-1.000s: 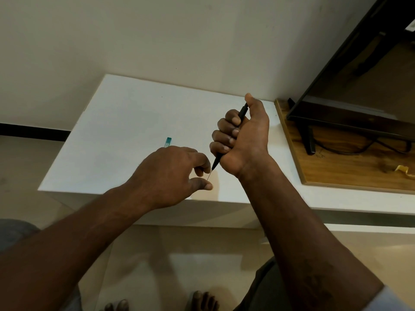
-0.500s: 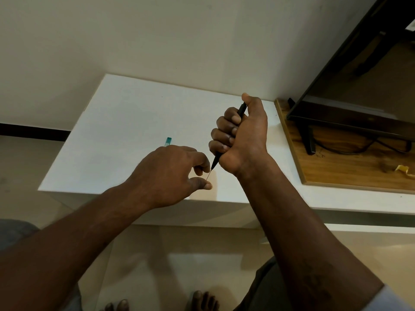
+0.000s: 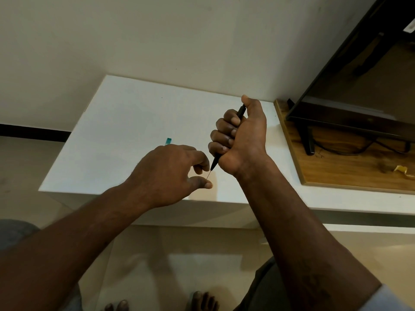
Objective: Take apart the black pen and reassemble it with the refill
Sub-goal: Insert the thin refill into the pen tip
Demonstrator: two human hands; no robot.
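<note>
Here, right hand (image 3: 241,140) fisted round slim black pen (image 3: 240,112) | left hand (image 3: 170,173) pinching thin refill (image 3: 208,174) | smooth white table (image 3: 125,122)

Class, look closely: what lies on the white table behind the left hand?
Only a small teal tip shows on the white table, just past the left hand. The hand covers the rest, so the object cannot be identified.

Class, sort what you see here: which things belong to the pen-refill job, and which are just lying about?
Job: black pen, thin refill tip, right hand, left hand.
Lying about: teal item, wooden board, television, yellow scrap.
</note>
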